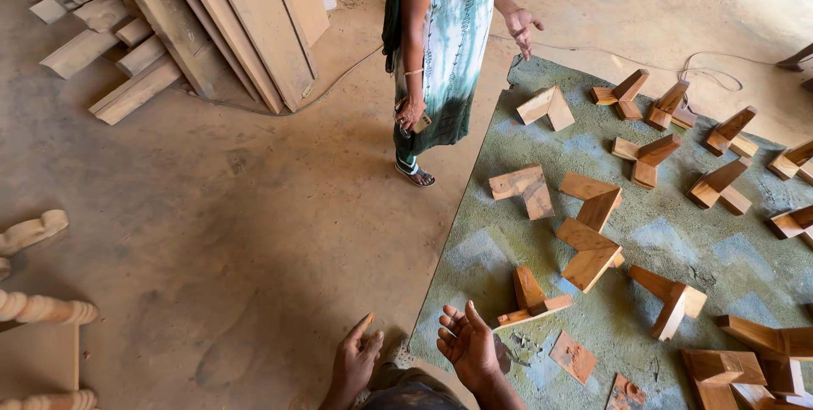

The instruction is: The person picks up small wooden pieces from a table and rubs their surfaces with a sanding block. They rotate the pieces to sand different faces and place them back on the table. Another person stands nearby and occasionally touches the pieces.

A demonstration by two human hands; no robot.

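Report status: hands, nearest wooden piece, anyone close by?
Left hand and right hand open, empty, raised. Nearest: brown L-shaped wooden joint on green mat, untouched. Another person in a green-white dress stands at mat's edge.

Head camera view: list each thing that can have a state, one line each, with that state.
Left hand: open, empty, fingers raised.
Right hand: open, palm up, holding nothing.
Wooden joint: lying on the mat, nearest the right hand, untouched.
Green mat: spread flat on the floor.
Planks: stacked at a slant.
Standing person: on the bare floor, a small object in one hand.
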